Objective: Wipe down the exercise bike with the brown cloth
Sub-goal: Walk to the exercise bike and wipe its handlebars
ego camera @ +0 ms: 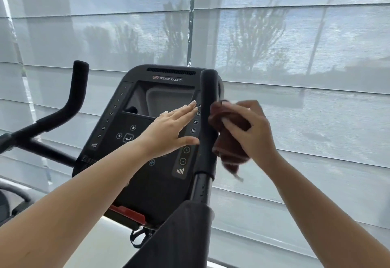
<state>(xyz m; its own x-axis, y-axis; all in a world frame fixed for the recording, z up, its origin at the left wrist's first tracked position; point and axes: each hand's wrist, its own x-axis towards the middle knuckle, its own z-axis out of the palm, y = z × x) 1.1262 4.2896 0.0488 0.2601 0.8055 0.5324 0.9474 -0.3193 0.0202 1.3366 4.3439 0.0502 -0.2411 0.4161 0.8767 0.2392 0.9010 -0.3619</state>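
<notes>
One brown cloth (230, 141) fills the right grip (252, 129), touching the handlebar (208, 99).

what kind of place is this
Likely a gym or a home fitness room: a Star Trac exercise bike console, its padded handlebar, against which the right hand holds a brown cloth, and tall windows behind sheer blinds.

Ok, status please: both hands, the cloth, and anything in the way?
Left hand open, flat before console. Right hand grips cloth at right handlebar. Nothing blocks the bar.
</notes>
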